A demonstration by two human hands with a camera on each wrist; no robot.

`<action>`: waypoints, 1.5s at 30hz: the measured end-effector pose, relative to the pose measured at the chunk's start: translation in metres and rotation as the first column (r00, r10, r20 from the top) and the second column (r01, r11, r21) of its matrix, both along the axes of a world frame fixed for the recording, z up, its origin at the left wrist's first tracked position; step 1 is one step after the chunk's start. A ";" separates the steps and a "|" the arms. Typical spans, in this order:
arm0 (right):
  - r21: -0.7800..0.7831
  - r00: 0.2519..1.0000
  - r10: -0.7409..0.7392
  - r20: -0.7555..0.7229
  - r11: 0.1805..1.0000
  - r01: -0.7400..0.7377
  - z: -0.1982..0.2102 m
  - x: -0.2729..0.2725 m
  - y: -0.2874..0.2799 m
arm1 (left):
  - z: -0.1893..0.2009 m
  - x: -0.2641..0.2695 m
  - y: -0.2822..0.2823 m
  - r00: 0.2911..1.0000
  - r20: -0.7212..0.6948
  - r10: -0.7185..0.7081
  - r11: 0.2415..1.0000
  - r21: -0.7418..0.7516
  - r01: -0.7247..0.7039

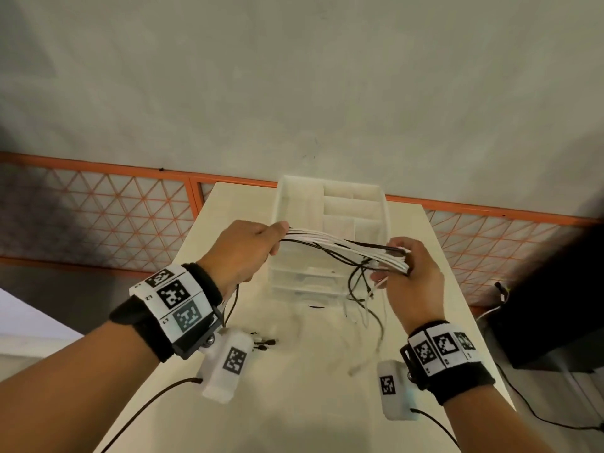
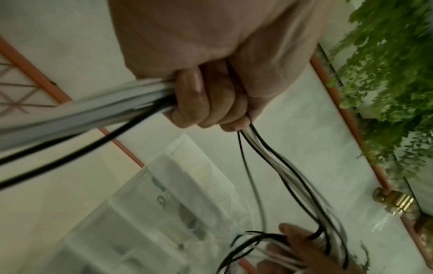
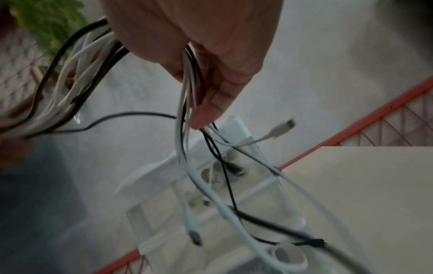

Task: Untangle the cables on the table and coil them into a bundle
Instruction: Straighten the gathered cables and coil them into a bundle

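A bundle of white and black cables (image 1: 340, 245) is stretched in the air between both hands, above the table. My left hand (image 1: 248, 250) grips one end of the bundle in a fist (image 2: 211, 100). At the other end my right hand (image 1: 408, 266) holds the cables, its fingers (image 3: 208, 103) curled round them. Loose ends with plugs (image 3: 281, 129) hang down from the right hand toward the table. A few black cable plugs (image 1: 264, 343) lie on the table below the left wrist.
A translucent white drawer organiser (image 1: 330, 223) stands on the cream table (image 1: 294, 403) just behind the hands. An orange lattice railing (image 1: 98, 210) runs behind the table. A dark object (image 1: 555, 305) stands at the right. Green foliage (image 2: 393, 74) shows in the left wrist view.
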State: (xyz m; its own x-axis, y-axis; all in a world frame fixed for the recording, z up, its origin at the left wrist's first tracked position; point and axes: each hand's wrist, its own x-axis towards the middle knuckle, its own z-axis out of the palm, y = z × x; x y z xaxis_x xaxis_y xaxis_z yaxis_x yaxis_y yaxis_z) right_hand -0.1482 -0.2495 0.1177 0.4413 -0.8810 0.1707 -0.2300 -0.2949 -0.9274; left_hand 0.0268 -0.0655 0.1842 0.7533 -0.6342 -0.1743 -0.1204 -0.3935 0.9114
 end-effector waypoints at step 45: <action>0.067 0.707 0.690 -0.151 0.721 -0.690 0.041 0.032 0.038 | 0.015 -0.016 -0.006 0.986 -0.032 -0.162 0.955 -0.255 0.148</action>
State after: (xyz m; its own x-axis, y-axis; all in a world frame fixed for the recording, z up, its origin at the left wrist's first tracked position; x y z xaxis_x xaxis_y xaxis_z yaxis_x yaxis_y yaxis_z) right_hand -0.1165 -0.2120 0.1590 0.9462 -0.3208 0.0429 -0.1032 -0.4246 -0.8995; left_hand 0.0113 -0.0712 0.1994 0.6362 -0.7709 -0.0307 -0.1116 -0.1313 0.9850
